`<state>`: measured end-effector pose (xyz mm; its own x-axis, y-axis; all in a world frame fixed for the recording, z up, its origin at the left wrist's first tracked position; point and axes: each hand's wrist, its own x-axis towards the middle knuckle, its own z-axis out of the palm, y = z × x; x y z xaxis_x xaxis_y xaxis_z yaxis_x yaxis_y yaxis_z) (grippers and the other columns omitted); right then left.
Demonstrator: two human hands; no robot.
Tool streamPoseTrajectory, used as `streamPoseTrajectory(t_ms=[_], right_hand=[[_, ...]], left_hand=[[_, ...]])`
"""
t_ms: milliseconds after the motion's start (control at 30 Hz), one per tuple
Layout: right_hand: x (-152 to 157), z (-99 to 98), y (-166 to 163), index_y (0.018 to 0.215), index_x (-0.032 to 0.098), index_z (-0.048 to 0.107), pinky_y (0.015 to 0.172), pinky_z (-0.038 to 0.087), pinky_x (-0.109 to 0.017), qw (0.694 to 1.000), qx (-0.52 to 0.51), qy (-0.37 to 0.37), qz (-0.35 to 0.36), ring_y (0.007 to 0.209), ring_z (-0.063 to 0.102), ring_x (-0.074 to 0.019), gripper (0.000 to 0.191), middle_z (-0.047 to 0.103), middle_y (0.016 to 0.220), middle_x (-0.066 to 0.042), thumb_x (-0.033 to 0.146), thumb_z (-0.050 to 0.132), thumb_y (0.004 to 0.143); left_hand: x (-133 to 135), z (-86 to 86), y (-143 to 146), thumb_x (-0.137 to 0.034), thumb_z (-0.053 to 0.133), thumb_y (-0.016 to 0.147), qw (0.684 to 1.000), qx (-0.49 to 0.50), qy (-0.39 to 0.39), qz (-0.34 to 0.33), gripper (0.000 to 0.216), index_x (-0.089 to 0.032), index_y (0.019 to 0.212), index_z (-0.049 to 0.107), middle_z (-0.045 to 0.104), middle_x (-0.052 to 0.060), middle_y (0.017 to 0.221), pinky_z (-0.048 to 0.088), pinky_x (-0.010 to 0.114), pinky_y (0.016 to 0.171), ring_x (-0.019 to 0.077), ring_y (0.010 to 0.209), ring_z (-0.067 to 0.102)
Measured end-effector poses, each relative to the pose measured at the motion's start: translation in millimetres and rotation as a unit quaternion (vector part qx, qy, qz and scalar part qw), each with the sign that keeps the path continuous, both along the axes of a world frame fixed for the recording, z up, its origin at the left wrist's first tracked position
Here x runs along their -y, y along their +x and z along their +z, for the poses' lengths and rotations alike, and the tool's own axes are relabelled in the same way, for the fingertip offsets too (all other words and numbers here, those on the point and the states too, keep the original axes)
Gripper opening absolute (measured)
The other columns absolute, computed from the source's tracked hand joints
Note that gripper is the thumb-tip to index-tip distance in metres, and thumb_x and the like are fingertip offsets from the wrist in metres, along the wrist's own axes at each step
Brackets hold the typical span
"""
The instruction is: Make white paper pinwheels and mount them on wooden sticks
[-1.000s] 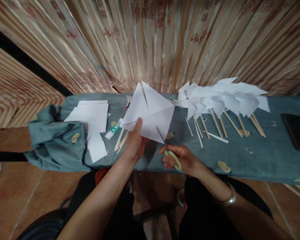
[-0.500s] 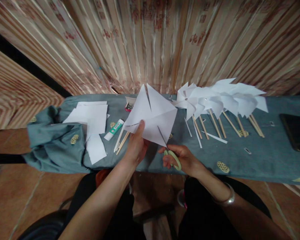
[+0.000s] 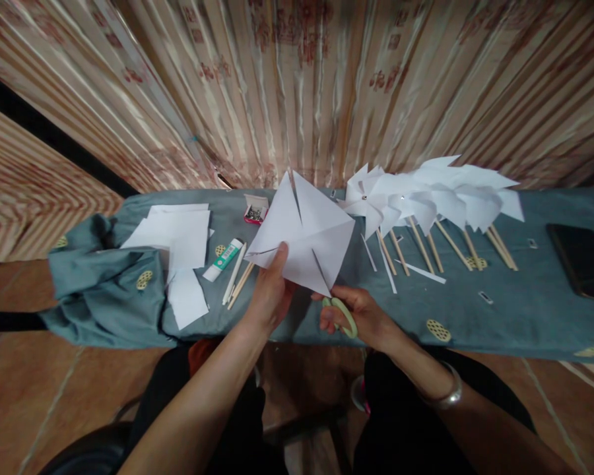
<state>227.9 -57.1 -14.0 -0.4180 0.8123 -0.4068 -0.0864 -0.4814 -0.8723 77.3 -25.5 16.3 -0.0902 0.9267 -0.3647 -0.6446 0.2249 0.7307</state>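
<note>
A square sheet of white paper [image 3: 301, 231] is held up by my left hand [image 3: 272, 284], thumb on top and fingers hidden beneath. Slits run inward from its top corner, its left corner and its lower right corner. My right hand [image 3: 356, 313] is closed around the pale green handles of a pair of scissors [image 3: 346, 320]. Their blades lie at the slit in the lower right corner, and paper hides part of them. White paper pinwheels [image 3: 426, 194] on wooden sticks lie in an overlapping row to the right of the sheet.
Left on the grey-green cloth [image 3: 109, 284] are blank paper sheets [image 3: 188, 237], a glue stick [image 3: 222, 259], wooden sticks [image 3: 240, 287] and a small box of metal pins [image 3: 255, 210]. Paper strips [image 3: 420, 271] lie below the pinwheels. A black phone [image 3: 581, 260] rests far right. A pleated curtain [image 3: 297, 86] hangs behind.
The view has shifted slightly. The scissors remain at the lower right corner, where the slit shows a little more openly. Both hands keep their holds.
</note>
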Motion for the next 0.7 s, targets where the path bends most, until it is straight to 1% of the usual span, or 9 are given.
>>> streamPoseTrajectory(t_ms=[133,233,333,433,567,700], right_hand=[[-0.9,0.6,0.4,0.086,0.015,0.063,0.042,0.04,-0.02,1.0,0.011,0.011,0.004,0.045,0.055,-0.0088,0.05,0.064,0.057,0.002,0.051,0.082,0.056],[-0.9,0.2,0.8,0.096,0.016,0.064,0.043,0.041,-0.02,1.0,0.02,0.02,0.009,0.046,0.055,-0.0093,0.05,0.064,0.058,0.002,0.045,0.082,0.06],[-0.5,0.3,0.5,0.103,0.015,0.062,0.043,0.041,-0.021,1.0,0.015,0.017,0.0,0.045,0.055,-0.0095,0.053,0.064,0.057,0.003,0.041,0.082,0.061],[-0.3,1.1,-0.2,0.101,0.015,0.06,0.043,0.041,-0.021,1.0,0.012,0.011,-0.006,0.044,0.054,-0.0094,0.054,0.064,0.055,0.003,0.041,0.083,0.059],[-0.9,0.7,0.0,0.098,0.016,0.061,0.044,0.042,-0.021,0.999,0.029,0.024,-0.004,0.046,0.056,-0.0104,0.048,0.064,0.057,0.003,0.042,0.081,0.062],[-1.2,-0.2,0.8,0.099,0.016,0.061,0.043,0.041,-0.021,0.999,0.034,0.031,-0.002,0.046,0.056,-0.0106,0.048,0.065,0.057,0.002,0.042,0.08,0.062]], left_hand=[[-0.2,0.5,1.1,-0.027,0.065,0.084,1.0,0.006,-0.017,0.011,0.027,-0.019,0.11,0.061,0.069,0.003,0.095,0.054,0.026,0.076,0.0124,0.075,0.064],[-0.4,0.9,1.1,-0.028,0.068,0.082,1.0,0.01,-0.017,0.018,0.03,-0.019,0.11,0.061,0.069,0.003,0.096,0.055,0.028,0.08,0.0129,0.077,0.065],[-0.4,1.8,0.9,-0.028,0.069,0.081,1.0,0.01,-0.012,0.016,0.033,-0.019,0.111,0.061,0.07,0.003,0.097,0.055,0.029,0.081,0.0132,0.078,0.065],[0.0,2.8,1.2,-0.027,0.066,0.083,1.0,0.006,-0.013,0.012,0.03,-0.018,0.111,0.06,0.07,0.004,0.097,0.055,0.028,0.08,0.0128,0.077,0.065],[1.0,2.7,2.4,-0.027,0.066,0.083,1.0,0.003,-0.009,0.008,0.026,-0.019,0.108,0.061,0.069,0.003,0.101,0.054,0.028,0.081,0.0137,0.08,0.065],[1.9,1.9,2.6,-0.026,0.063,0.085,1.0,0.004,-0.014,0.008,0.022,-0.019,0.107,0.061,0.069,0.003,0.1,0.054,0.028,0.083,0.014,0.082,0.065]])
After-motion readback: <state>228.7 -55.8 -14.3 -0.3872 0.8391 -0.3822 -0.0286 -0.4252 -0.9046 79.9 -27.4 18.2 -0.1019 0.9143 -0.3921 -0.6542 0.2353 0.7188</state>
